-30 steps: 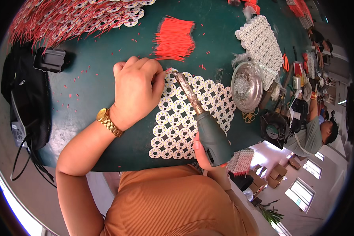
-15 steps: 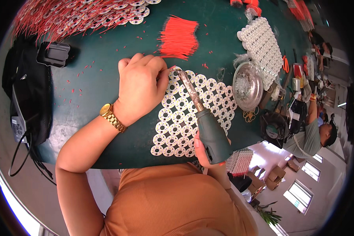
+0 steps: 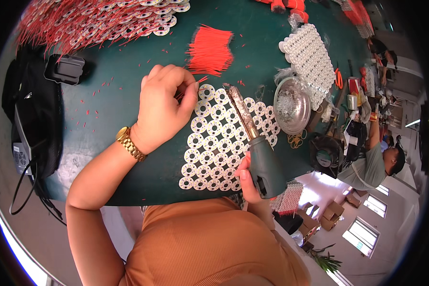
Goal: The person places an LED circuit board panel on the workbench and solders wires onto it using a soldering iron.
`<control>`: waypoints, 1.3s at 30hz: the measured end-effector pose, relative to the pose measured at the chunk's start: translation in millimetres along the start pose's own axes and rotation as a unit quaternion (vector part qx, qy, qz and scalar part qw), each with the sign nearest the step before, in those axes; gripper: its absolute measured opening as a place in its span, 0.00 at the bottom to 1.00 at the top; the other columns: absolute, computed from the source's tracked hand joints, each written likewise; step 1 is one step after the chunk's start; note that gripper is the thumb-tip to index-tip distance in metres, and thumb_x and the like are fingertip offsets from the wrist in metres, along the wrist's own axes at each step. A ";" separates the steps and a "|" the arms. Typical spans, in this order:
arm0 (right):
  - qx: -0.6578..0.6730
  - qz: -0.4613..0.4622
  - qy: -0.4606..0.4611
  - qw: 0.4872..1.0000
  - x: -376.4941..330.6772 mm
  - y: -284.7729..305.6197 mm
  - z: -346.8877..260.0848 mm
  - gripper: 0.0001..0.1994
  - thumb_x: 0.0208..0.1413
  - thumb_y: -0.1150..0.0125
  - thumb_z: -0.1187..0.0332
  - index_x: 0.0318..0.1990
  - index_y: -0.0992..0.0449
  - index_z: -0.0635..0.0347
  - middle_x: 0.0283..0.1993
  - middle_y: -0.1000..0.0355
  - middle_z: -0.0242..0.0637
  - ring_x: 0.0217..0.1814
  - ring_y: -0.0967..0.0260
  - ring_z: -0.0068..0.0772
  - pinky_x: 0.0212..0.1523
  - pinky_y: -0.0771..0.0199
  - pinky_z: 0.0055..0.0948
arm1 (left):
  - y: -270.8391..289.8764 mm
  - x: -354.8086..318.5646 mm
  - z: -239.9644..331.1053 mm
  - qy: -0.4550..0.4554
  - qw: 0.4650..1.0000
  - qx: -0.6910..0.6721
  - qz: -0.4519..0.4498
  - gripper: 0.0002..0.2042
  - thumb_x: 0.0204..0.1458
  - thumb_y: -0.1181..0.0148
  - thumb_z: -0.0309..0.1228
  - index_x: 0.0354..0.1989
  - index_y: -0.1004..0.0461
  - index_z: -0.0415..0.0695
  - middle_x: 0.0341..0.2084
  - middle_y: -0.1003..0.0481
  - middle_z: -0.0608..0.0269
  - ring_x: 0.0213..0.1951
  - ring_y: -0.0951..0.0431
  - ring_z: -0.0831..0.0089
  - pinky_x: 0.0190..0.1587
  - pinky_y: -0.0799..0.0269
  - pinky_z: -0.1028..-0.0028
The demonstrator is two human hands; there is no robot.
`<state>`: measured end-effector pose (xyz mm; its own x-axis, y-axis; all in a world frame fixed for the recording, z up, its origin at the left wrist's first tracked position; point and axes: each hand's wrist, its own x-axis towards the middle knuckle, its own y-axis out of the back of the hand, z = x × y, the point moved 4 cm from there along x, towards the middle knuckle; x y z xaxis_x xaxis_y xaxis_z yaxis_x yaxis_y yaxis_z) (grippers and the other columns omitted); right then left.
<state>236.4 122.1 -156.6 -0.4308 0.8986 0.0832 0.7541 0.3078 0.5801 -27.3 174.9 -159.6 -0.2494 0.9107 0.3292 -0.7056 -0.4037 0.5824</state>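
Note:
My left hand [image 3: 163,106], with a gold watch [image 3: 131,143] at its wrist, pinches a short red wire [image 3: 202,79] between thumb and fingertips. The wire's end sticks out just above the top left of a sheet of round white circuit boards [image 3: 213,127]. In my right hand [image 3: 247,180] is a soldering iron [image 3: 266,164] with a dark green handle. Its blotchy metal barrel slants over the boards, and the tip stands near their top edge, apart from the wire. A stack of cut red wires [image 3: 209,50] lies just beyond my left hand.
Wired boards [image 3: 128,24] heap up at the far left, near a black tray [image 3: 64,70]. To the right are a clear round dish [image 3: 292,106], stacked white board sheets [image 3: 307,59] and a black fan [image 3: 326,153]. Red scraps dot the green table. Another person [image 3: 374,162] works at the right.
The soldering iron has moved right, its tip drawing away from the corner board and the wire. My left hand has lifted the wire end a little. The view has shifted slightly.

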 end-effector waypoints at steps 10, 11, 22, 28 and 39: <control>0.077 -0.044 0.041 0.995 -7.9 -2.5 7.7 0.20 0.55 0.44 0.73 0.56 0.36 0.64 0.32 0.32 0.37 0.28 0.32 0.25 0.30 0.30 0.27 | -9.8 -7.1 9.7 0.012 0.996 -0.013 -0.083 0.04 0.47 0.38 0.23 0.25 0.27 0.40 0.21 0.28 0.61 0.18 0.29 0.72 0.23 0.33 0.73; 0.076 -0.042 0.038 0.995 -7.3 0.5 4.8 0.20 0.55 0.44 0.73 0.56 0.36 0.64 0.32 0.32 0.37 0.28 0.32 0.25 0.30 0.30 0.27 | -10.6 -6.8 8.9 0.013 0.996 0.005 -0.087 0.04 0.46 0.38 0.23 0.25 0.27 0.41 0.20 0.28 0.61 0.18 0.29 0.71 0.23 0.33 0.72; -0.015 -0.060 0.006 0.998 0.6 -1.0 -2.9 0.03 0.54 0.45 0.75 0.34 0.28 0.65 0.25 0.30 0.33 0.26 0.33 0.22 0.27 0.32 0.24 | -14.7 -6.5 6.8 0.019 0.996 0.042 -0.078 0.04 0.44 0.38 0.25 0.24 0.28 0.43 0.17 0.29 0.64 0.17 0.29 0.70 0.22 0.35 0.70; -0.044 -0.089 0.028 0.995 9.8 2.8 -12.8 0.04 0.52 0.43 0.75 0.35 0.26 0.63 0.25 0.29 0.32 0.26 0.31 0.24 0.28 0.31 0.24 | -14.4 -5.4 8.0 0.017 0.996 0.041 -0.077 0.04 0.44 0.38 0.25 0.23 0.28 0.44 0.17 0.30 0.64 0.17 0.30 0.70 0.21 0.35 0.70; -0.094 -0.062 0.062 0.992 16.0 3.6 -22.2 0.09 0.46 0.39 0.78 0.36 0.22 0.61 0.29 0.25 0.33 0.28 0.28 0.27 0.30 0.27 0.24 | -14.9 -5.8 6.8 0.024 0.996 0.049 -0.072 0.04 0.42 0.39 0.25 0.22 0.28 0.44 0.16 0.30 0.64 0.17 0.30 0.68 0.21 0.35 0.69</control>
<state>221.3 130.7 -135.1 -0.5807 0.8088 0.0931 0.5908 0.3400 0.7317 -10.9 175.0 -165.2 -0.1827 0.9622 0.2019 -0.6690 -0.2721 0.6916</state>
